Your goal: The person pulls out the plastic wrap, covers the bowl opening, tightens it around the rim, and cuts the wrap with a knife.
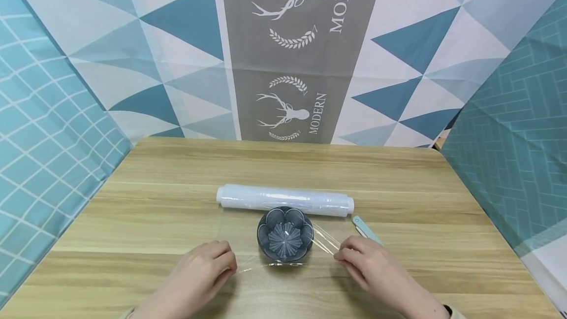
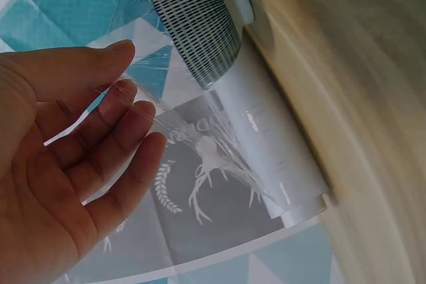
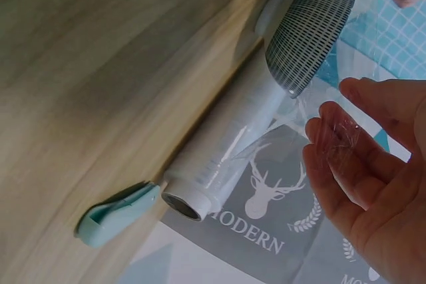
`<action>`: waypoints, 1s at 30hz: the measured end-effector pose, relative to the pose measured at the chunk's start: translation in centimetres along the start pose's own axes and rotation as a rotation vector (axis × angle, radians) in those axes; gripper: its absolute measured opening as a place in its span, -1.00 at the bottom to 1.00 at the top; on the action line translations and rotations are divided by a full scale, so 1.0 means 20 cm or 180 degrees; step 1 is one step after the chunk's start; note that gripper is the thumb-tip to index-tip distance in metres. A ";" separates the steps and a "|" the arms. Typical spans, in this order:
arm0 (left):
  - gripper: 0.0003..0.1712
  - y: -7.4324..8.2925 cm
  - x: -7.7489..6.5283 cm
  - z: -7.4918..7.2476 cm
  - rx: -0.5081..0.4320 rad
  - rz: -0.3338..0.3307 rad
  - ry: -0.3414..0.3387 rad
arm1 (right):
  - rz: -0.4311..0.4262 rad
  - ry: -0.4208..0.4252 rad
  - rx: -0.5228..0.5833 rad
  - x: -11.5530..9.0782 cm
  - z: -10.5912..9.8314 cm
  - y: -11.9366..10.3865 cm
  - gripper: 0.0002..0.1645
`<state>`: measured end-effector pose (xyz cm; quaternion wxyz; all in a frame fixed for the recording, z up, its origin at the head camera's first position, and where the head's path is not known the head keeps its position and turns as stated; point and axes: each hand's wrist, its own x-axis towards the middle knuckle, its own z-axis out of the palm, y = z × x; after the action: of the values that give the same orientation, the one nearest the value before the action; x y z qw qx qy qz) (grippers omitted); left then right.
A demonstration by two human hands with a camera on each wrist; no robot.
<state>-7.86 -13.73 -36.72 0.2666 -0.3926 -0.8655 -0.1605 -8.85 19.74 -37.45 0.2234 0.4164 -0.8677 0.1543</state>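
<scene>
A dark blue-grey bowl (image 1: pixel 285 241) with a petal-patterned inside stands upright on the table, in front of a roll of cling film (image 1: pixel 283 200). Clear cling film (image 1: pixel 325 241) stretches from the roll across the bowl's top. To the bowl's left, my left hand (image 1: pixel 199 272) pinches a near corner of the film between thumb and fingers; the left wrist view shows the film (image 2: pixel 170 114) gathered there. On the other side my right hand (image 1: pixel 374 267) pinches the opposite corner, with crumpled film (image 3: pixel 339 131) over its fingers. Both hands are apart from the bowl.
A light teal folding cutter (image 1: pixel 366 230) lies right of the roll, just beyond my right hand. The wooden table (image 1: pixel 146 201) meets a patterned cloth backdrop (image 1: pixel 283 63) at the back, with blue tiled-pattern cloths at both sides.
</scene>
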 end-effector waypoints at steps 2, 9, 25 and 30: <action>-0.75 0.00 -0.01 0.01 -0.0006 0.0002 -0.0005 | -0.0009 -0.0040 0.0000 0.00 0.01 0.00 -0.74; -0.73 -0.01 -0.03 0.04 0.0030 -0.0070 -0.0094 | -0.0049 -0.0095 -0.0002 -0.01 0.04 0.01 -0.80; -0.82 -0.05 -0.05 0.12 -0.0170 -0.0487 -0.0511 | 0.0195 -0.0359 0.0299 -0.01 0.10 0.04 -0.85; -0.83 -0.07 -0.04 0.15 -0.0211 -0.0628 -0.0663 | 0.0208 -0.0423 0.0442 0.01 0.11 0.08 -0.87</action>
<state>-9.43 -13.67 -39.65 0.1451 -0.3287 -0.9171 -0.1727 -10.69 19.66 -39.34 0.1307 0.4116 -0.8810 0.1933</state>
